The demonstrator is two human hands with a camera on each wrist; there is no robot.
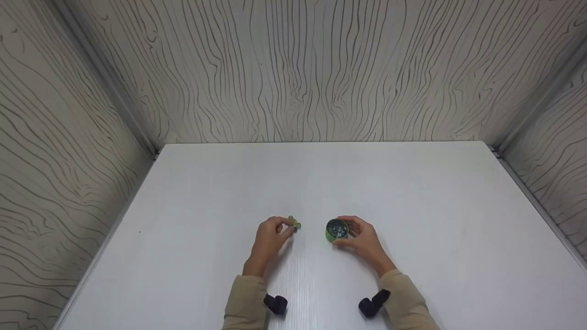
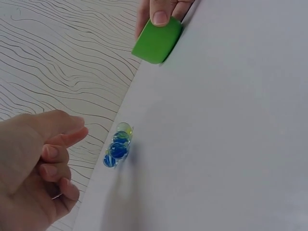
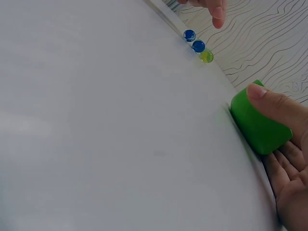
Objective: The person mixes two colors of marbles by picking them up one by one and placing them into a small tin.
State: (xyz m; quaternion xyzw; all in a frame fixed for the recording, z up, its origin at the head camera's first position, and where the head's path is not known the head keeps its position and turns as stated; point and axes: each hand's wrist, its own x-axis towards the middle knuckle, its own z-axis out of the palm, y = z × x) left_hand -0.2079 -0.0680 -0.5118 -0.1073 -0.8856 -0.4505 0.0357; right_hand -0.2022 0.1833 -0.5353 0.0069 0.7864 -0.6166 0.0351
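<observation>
My left hand [image 1: 270,236] hovers beside a small cluster of glass marbles [image 2: 118,150] on the white table, some with blue swirls and some yellow-green. In the left wrist view a gap shows between its loosely bent fingers [image 2: 53,171] and the marbles. To the right, a small green cup [image 3: 257,126] stands upright on the tabletop, gripped by my right hand [image 1: 360,238] with the thumb on the near side and the fingers round the far side. Dark, shiny marbles [image 1: 338,228] show inside the cup in the head view.
The white table [image 1: 412,192] ends at a wood-grain patterned panel [image 1: 293,68] behind, with similar side panels. Beige sleeves cover both forearms, each with a black wrist camera [image 1: 276,305]. A tiny dark speck [image 1: 140,232] lies on the left of the table.
</observation>
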